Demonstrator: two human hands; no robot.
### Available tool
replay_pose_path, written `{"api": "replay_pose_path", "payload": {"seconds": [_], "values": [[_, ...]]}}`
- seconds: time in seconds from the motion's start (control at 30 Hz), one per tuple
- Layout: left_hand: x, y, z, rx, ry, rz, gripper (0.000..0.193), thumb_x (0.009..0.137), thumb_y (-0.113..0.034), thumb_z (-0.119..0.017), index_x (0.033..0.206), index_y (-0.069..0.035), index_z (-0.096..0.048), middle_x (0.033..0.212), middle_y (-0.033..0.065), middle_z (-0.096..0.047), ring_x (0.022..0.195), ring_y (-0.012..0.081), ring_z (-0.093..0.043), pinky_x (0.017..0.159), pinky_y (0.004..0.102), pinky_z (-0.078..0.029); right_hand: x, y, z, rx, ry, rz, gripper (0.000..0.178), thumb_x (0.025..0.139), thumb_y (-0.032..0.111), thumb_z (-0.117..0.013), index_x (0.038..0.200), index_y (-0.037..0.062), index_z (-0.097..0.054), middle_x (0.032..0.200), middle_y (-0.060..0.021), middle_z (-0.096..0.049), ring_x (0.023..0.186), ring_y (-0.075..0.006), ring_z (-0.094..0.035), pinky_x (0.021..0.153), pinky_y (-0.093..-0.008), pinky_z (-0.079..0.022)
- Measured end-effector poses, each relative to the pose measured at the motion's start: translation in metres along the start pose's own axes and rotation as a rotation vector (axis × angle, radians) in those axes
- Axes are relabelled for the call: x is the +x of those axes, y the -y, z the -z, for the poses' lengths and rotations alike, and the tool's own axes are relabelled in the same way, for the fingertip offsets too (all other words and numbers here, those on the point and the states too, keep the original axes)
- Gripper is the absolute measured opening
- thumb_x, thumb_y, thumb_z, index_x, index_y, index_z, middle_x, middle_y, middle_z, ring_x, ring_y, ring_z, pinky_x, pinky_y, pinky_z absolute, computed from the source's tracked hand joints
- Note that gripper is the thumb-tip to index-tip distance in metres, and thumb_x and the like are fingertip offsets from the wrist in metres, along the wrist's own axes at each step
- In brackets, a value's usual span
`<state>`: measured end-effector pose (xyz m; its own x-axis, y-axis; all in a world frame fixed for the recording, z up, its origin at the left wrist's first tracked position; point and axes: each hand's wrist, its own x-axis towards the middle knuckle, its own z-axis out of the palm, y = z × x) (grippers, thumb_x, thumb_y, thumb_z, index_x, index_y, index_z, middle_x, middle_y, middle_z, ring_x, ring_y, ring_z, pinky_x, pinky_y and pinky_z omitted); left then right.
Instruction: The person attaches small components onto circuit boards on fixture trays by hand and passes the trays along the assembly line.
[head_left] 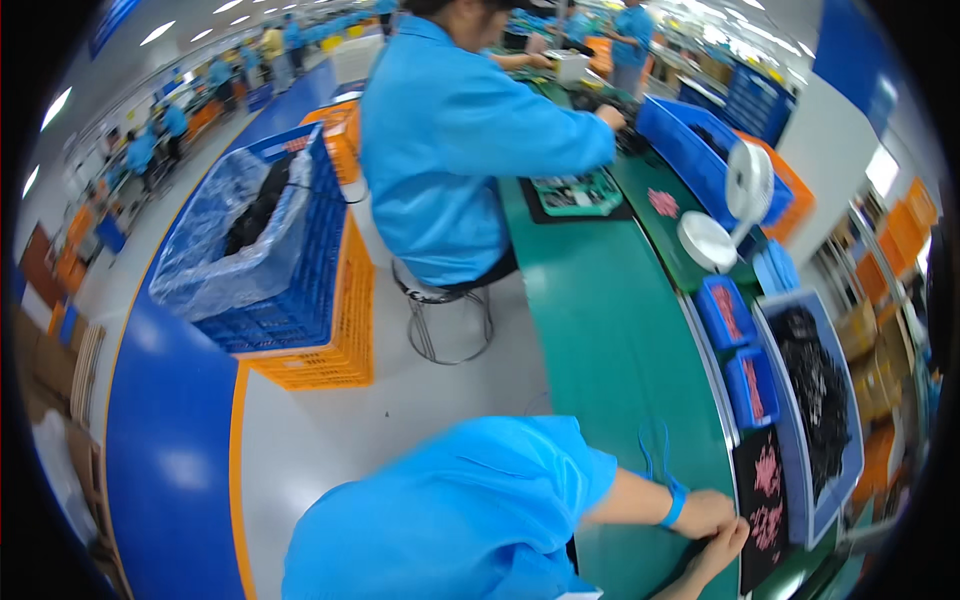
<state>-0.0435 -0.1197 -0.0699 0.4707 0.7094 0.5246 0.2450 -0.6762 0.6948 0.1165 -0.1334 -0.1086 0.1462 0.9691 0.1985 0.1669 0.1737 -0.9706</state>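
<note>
My left hand point(706, 513) reaches out of a blue sleeve and has a blue band with a thin cord at the wrist. My right hand point(723, 547) comes up from the lower edge and meets it. Both hands are closed, with the fingertips together at the right edge of the green work surface point(625, 365). What they hold is too small or hidden to make out. Beside them, small pink pieces point(768, 525) lie scattered on a black mat point(748, 483).
Two blue bins point(738, 385) of pink pieces and a grey-blue tub point(853, 480) of black parts stand right. A white fan point(748, 185) is farther back. Ahead, a seated person point(430, 150) in blue works at the bench. Stacked crates point(310, 350) stand left.
</note>
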Motion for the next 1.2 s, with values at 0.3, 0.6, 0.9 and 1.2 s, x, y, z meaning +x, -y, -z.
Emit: {"api": "replay_pose_path", "payload": {"seconds": [0.3,0.6,0.9,1.2], "values": [[0.001,-0.008,0.012,0.000,0.053,0.102,0.010,0.073,-0.012,-0.059,0.068,-0.004,-0.062,0.078,0.0172,-0.061,0.080,0.0366,-0.059,0.070,0.0472,-0.047,-0.004,0.019,-0.008,-0.129,-0.062,0.030,0.012,0.097,0.012,-0.048,0.090,0.0023,-0.050,0.081,-0.0007,-0.047,0.076,-0.0089,-0.044,0.067,-0.0237,-0.040],[0.002,-0.013,0.017,0.012,0.103,0.149,0.011,0.079,-0.010,-0.059,0.088,-0.005,-0.062,0.088,0.0158,-0.061,0.088,0.0358,-0.059,0.076,0.0446,-0.049,-0.012,0.040,-0.020,-0.283,-0.141,0.031,0.011,0.092,0.014,-0.054,0.092,0.0030,-0.056,0.080,-0.0073,-0.057,0.076,-0.0146,-0.053,0.070,-0.0296,-0.046],[0.002,-0.009,0.014,0.042,0.094,0.094,0.005,0.079,-0.006,-0.062,0.082,-0.004,-0.060,0.083,0.0146,-0.060,0.080,0.0347,-0.059,0.070,0.0426,-0.048,-0.011,0.040,-0.024,-0.264,-0.153,0.043,0.011,0.092,0.012,-0.054,0.095,0.0014,-0.055,0.082,-0.0111,-0.062,0.076,-0.0179,-0.060,0.069,-0.0317,-0.050],[0.004,-0.020,0.012,0.013,0.063,0.084,0.007,0.077,-0.002,-0.063,0.078,-0.001,-0.056,0.076,0.0146,-0.057,0.070,0.0323,-0.057,0.063,0.0387,-0.046,-0.013,0.045,-0.023,-0.186,-0.181,0.016,0.011,0.091,0.013,-0.056,0.093,0.0030,-0.053,0.076,-0.0140,-0.064,0.070,-0.0263,-0.065,0.063,-0.0356,-0.050]]}}
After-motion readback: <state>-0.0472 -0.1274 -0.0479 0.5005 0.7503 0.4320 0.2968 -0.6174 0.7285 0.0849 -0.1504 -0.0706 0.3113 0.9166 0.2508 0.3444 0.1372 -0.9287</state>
